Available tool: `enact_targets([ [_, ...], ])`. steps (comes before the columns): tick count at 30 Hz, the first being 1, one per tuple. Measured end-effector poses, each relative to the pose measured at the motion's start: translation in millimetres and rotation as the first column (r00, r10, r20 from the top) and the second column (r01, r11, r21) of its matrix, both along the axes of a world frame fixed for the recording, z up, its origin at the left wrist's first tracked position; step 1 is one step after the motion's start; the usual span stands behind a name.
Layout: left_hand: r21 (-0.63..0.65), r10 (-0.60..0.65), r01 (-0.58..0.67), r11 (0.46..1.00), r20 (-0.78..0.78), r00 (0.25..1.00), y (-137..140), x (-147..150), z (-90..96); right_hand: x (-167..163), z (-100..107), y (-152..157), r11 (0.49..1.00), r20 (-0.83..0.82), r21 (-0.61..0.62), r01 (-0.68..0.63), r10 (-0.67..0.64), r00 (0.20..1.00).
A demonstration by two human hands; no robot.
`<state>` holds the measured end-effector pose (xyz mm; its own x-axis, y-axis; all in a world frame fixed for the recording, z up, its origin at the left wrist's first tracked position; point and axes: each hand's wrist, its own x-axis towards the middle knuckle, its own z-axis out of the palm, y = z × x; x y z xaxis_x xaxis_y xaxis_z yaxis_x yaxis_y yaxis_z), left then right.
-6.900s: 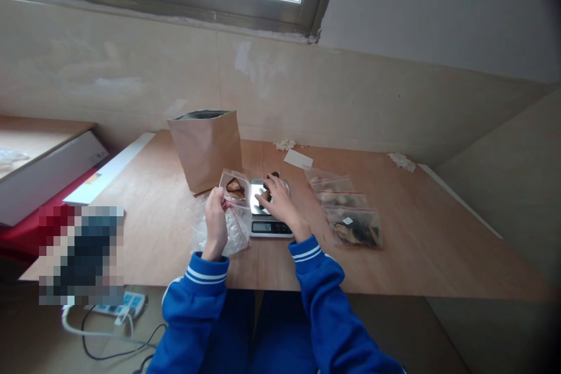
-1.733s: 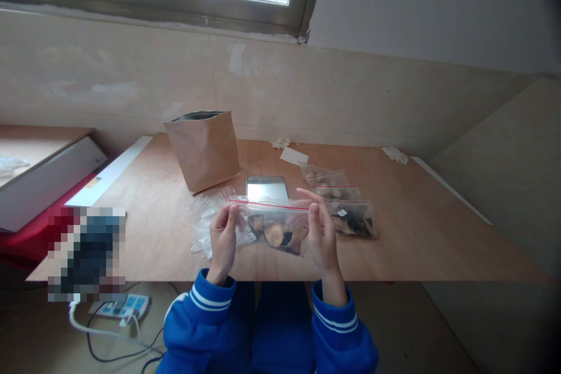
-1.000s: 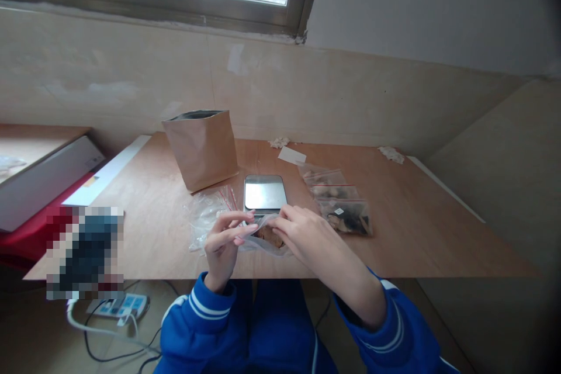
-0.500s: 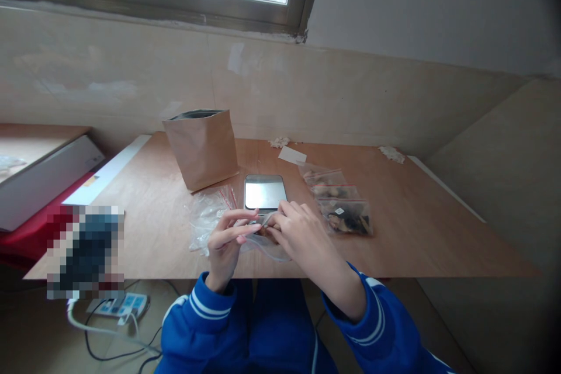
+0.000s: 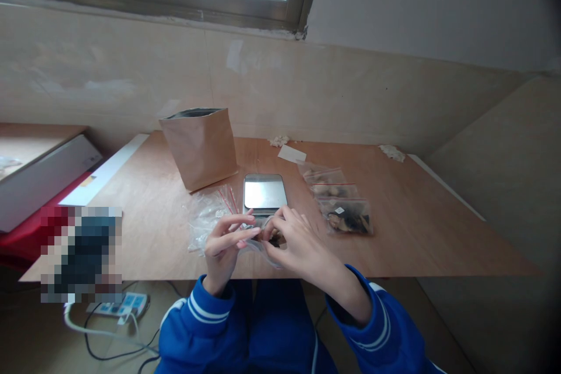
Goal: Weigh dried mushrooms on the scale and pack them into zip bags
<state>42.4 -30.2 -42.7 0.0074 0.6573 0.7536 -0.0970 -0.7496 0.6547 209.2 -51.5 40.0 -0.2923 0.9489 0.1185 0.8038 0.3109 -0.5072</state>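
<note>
Near the table's front edge, a clear zip bag [image 5: 258, 248] with dark and brown dried pieces in it is between my hands. My left hand [image 5: 227, 243] grips the bag's left side, thumb and fingers closed on the plastic. Bent over the bag's right side, my right hand [image 5: 295, 239] has its fingertips at the opening, by the dried pieces [image 5: 276, 238]; whether it pinches a piece or the plastic is hidden. Just beyond the hands lies a flat scale [image 5: 264, 191] with a shiny plate. Empty clear zip bags [image 5: 204, 219] lie left of it.
An open brown paper pouch [image 5: 201, 149] stands back left. Filled zip bags [image 5: 346, 216] lie in a row at the right. A white card [image 5: 292, 154] rests behind the scale. A power strip [image 5: 127, 305] with cables is on the floor at left.
My right hand has shifted slightly and its fingers are more curled over the bag's opening, where dark pieces now show. My left hand keeps nearly the same hold.
</note>
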Motion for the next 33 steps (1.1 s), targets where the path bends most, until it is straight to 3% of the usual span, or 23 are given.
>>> enact_targets([
  [6, 0.051, 0.001, 0.001, 0.999, -0.034, 0.999, -1, 1, 4.5, 1, 8, -5, 0.999, 0.037, -0.037, 0.006, -0.004, 0.999],
  [12, 0.015, 0.043, -0.042, 0.999, -0.029, 0.999, 0, 1, 0.1, -1, 12, -2, 0.995, -0.058, -0.072, 0.070, -0.075, 0.996],
  [17, -0.087, 0.138, -0.138, 0.987, -0.002, 0.990, 6, 0, -14.4, 15, 15, 5, 0.997, -0.302, -0.059, 0.049, -0.064, 0.951],
  [20, -0.218, 0.187, -0.175, 0.960, 0.036, 0.982, 10, -1, -23.0, 41, 14, 22, 0.993, -0.557, -0.115, 0.004, -0.068, 0.828],
  [22, -0.340, 0.226, -0.190, 0.921, 0.071, 0.971, 14, -2, -27.9, 59, 8, 44, 0.985, -0.676, -0.169, 0.031, -0.139, 0.724],
  [24, -0.451, 0.253, -0.174, 0.875, 0.119, 0.960, 17, -5, -32.0, 75, -3, 75, 0.978, -0.709, -0.190, 0.085, -0.196, 0.678],
  [29, -0.595, 0.295, -0.133, 0.793, 0.184, 0.938, 22, -14, -37.4, 89, -34, 178, 0.950, -0.529, -0.312, 0.001, -0.174, 0.830],
  [33, -0.635, 0.322, -0.131, 0.761, 0.195, 0.926, 24, -16, -38.1, 84, -42, 254, 0.956, -0.535, -0.140, 0.258, -0.292, 0.793],
])
